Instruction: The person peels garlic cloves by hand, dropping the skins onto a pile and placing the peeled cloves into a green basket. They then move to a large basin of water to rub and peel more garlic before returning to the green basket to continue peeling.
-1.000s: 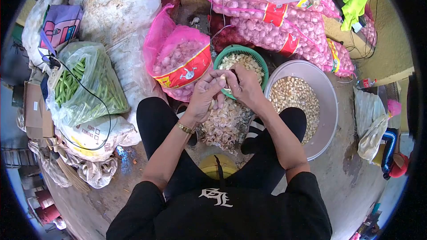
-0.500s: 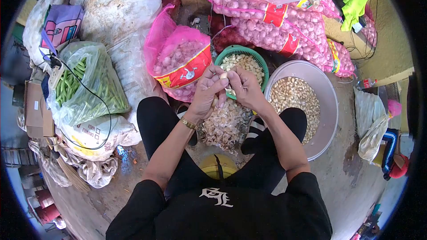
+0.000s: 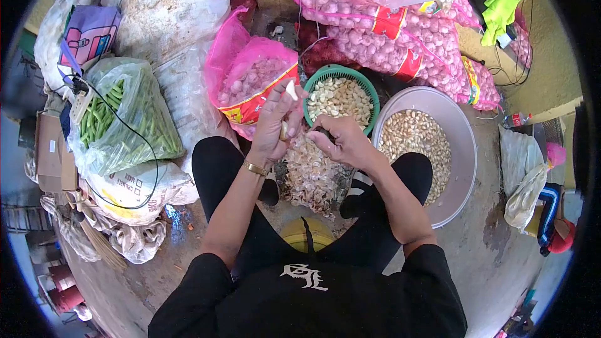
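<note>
My left hand [image 3: 275, 122] is raised in front of the pink net bag, with a pale garlic clove [image 3: 292, 90] pinched at its fingertips. Another clove [image 3: 284, 130] shows lower down, against the curled fingers. To its right, my right hand [image 3: 343, 141] is apart from it, thumb and fingers closed around a small dark thing [image 3: 323, 131] that I cannot make out. Just beyond the hands stands a green basket [image 3: 375, 97] of peeled cloves [image 3: 340, 96]. Beneath them, a heap of garlic skins [image 3: 310, 178] lies between my feet.
A wide pale basin [image 3: 462, 156] of unpeeled cloves [image 3: 416, 144] stands at the right. An opened pink net bag [image 3: 228, 47] holds garlic, and more full bags [image 3: 388, 44] are stacked behind. At the left sits a plastic bag of green beans [image 3: 134, 119].
My hands have moved apart from their shared hold. The left has gone slightly left with a clove at its fingertips; the right has dropped lower, uncovering the green basket.
</note>
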Motion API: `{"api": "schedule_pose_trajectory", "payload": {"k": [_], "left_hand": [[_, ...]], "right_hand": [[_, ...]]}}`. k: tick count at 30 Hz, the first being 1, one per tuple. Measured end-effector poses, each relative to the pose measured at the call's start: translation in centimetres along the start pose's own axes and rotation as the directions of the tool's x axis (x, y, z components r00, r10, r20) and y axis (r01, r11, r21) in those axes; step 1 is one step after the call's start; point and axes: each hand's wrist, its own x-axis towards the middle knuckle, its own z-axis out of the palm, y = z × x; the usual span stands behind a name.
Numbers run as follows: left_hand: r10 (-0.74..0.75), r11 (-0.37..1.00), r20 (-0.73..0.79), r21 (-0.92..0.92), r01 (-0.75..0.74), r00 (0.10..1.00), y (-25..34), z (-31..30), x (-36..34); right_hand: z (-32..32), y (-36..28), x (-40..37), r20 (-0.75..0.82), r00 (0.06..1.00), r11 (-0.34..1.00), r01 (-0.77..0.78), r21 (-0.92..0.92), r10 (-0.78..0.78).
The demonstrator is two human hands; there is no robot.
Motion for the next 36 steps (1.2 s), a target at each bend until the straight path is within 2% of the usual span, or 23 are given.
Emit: {"api": "schedule_pose_trajectory", "payload": {"k": [1, 2, 4, 8, 11, 14, 17, 19, 20, 22, 23, 25, 26, 27, 28, 29, 31, 36], "left_hand": [[-0.014, 0.999, 0.005, 0.048, 0.014, 1.000, 0.3, 0.1, -0.1], [-0.027, 0.995, 0.009, 0.094, 0.026, 1.000, 0.5, 0.2, -0.2], [-0.027, 0.998, 0.026, 0.063, 0.026, 0.999, 0.6, -0.2, -0.4], [-0.052, 0.999, 0.086, 0.006, 0.052, 0.995, 1.3, 0.4, -0.8], [-0.029, 0.999, 0.019, -0.018, 0.029, 0.999, 1.3, 0.3, -0.8], [-0.059, 0.998, -0.050, -0.040, 0.057, 0.997, 1.3, -0.2, -0.8], [-0.061, 0.997, -0.011, -0.049, 0.061, 0.998, 1.0, -0.9, -0.8], [-0.058, 0.997, -0.014, -0.048, 0.058, 0.998, 0.8, -1.2, -0.7], [-0.055, 0.997, -0.017, -0.046, 0.055, 0.998, 0.7, -1.4, -0.6], [-0.058, 0.998, -0.047, -0.038, 0.056, 0.997, 0.9, -0.6, -0.8], [-0.062, 0.998, -0.076, -0.029, 0.060, 0.995, 1.0, -0.2, -0.9], [-0.054, 0.998, -0.058, 0.011, 0.054, 0.997, 0.7, -0.2, -0.9], [-0.043, 0.998, -0.040, 0.053, 0.045, 0.998, 0.6, -0.2, -0.9], [-0.043, 0.998, -0.040, 0.053, 0.045, 0.998, 0.5, -0.2, -0.9], [-0.029, 0.989, -0.071, 0.143, 0.039, 0.997, 0.3, -0.2, -0.9], [-0.014, 0.972, -0.101, 0.233, 0.037, 0.995, 0.2, -0.2, -0.9], [0.018, 0.962, -0.093, 0.273, 0.008, 0.995, -0.3, -0.1, -1.0], [0.117, 0.922, -0.113, 0.382, -0.065, 0.987, -1.0, 0.3, -1.0]], "right_hand": [[-0.2, 0.0, 0.0, 0.059, 0.998, 0.994, -0.027, -0.104, 0.033], [-0.4, 0.1, -0.1, 0.058, 0.998, 0.994, -0.028, -0.106, 0.035], [-0.3, 0.4, -0.2, 0.109, 0.993, 0.985, -0.029, -0.172, 0.048], [1.4, 2.5, -1.0, 0.050, 0.997, 0.974, -0.040, -0.221, 0.053], [1.4, 2.3, -0.7, 0.031, 0.992, 0.977, -0.112, -0.180, 0.119], [0.3, 0.8, -0.2, 0.047, 0.990, 0.954, -0.113, -0.279, 0.131], [0.4, 0.4, -0.1, 0.080, 0.982, 0.925, -0.132, -0.356, 0.171], [1.1, 1.1, -0.3, 0.038, 0.991, 0.968, -0.115, -0.221, 0.127], [1.2, 1.3, -0.3, 0.039, 0.991, 0.968, -0.115, -0.222, 0.126], [1.2, 1.4, 0.0, -0.052, 0.997, 0.998, -0.055, -0.008, 0.055], [1.3, 1.3, 0.2, -0.052, 0.997, 0.998, -0.056, -0.008, 0.055], [1.3, 0.5, 0.6, -0.240, 0.967, 0.989, -0.058, 0.134, 0.089], [1.3, 0.0, 1.0, -0.241, 0.966, 0.989, -0.059, 0.133, 0.090], [1.3, -0.4, 1.4, -0.345, 0.934, 0.988, -0.045, 0.148, 0.094], [1.3, -0.6, 1.6, -0.445, 0.890, 0.986, -0.029, 0.163, 0.100], [1.4, -0.5, 1.6, -0.446, 0.889, 0.986, -0.029, 0.165, 0.101], [1.4, -0.1, 1.5, -0.394, 0.916, 0.991, -0.021, 0.132, 0.071], [1.7, 0.2, 1.3, -0.405, 0.909, 0.986, -0.032, 0.161, 0.096]]}}
